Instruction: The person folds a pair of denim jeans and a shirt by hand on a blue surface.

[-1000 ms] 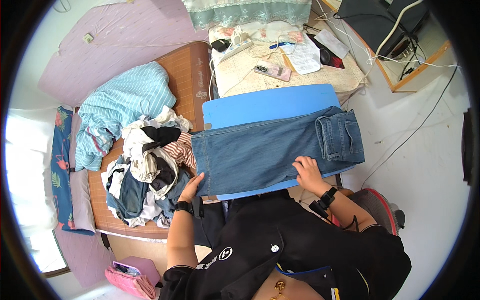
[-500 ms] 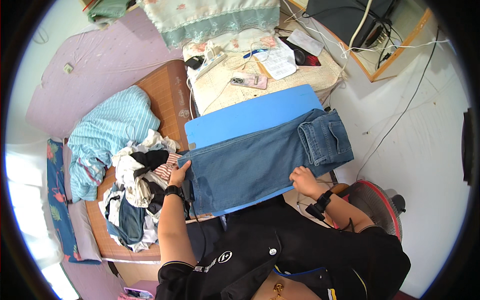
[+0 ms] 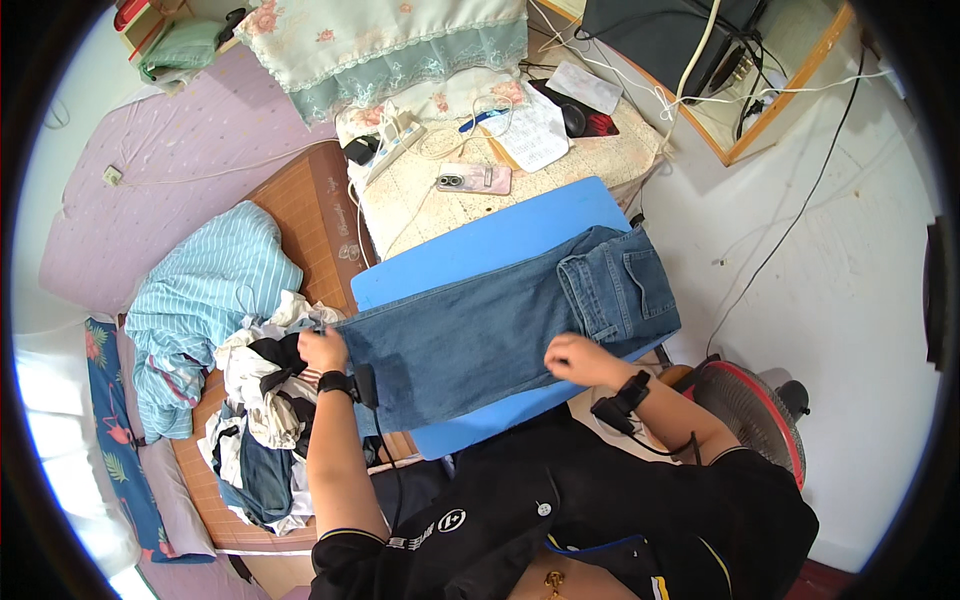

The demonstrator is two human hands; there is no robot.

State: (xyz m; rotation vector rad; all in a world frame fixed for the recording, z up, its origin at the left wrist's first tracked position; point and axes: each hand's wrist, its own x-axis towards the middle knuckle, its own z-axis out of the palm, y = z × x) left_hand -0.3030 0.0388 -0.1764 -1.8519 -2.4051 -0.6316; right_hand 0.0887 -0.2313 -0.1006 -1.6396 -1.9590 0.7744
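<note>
Blue jeans (image 3: 480,340): laid lengthwise across blue board (image 3: 470,250), legs folded together. Hem end is gripped by closed left hand (image 3: 322,350); right hand (image 3: 572,358) is pressed flat mid-leg, keeping the fabric taut.

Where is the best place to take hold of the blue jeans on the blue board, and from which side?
Probably at the leg hems, coming from the person's left. The jeans lie flat along the blue board, waist to the right, and the left hand grips the hem end there; the right hand presses the near edge.
</note>
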